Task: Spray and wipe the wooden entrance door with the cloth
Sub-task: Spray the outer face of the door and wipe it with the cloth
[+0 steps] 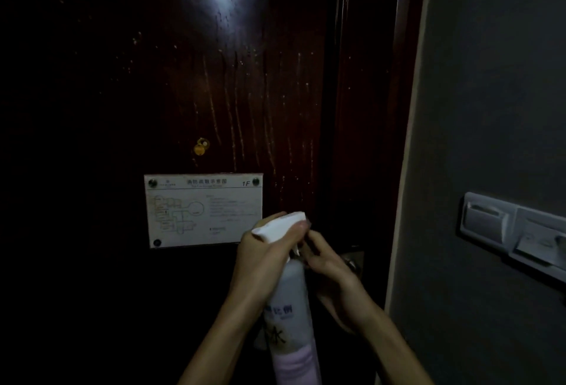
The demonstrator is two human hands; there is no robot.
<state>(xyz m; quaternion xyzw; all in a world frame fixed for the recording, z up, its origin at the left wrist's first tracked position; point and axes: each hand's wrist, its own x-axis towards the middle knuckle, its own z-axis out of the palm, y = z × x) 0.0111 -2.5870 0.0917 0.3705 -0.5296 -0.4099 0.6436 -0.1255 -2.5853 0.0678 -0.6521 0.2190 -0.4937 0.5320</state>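
The dark wooden door (183,78) fills the view, wet with droplets and runs of spray down its upper middle. A white spray bottle (291,296) with a white trigger head stands upright in front of the door's lower right. My left hand (263,259) is wrapped around the bottle's neck and head. My right hand (324,259) touches the nozzle side of the head with its fingers. A pale pink cloth (295,363) hangs around the bottle's lower part at the bottom edge of the view.
A white evacuation plan plate (203,210) is screwed to the door just left of my hands. A brass peephole cover (200,146) sits above it. A metal door handle (352,262) shows behind my right hand. Grey wall with a switch panel (514,231) stands on the right.
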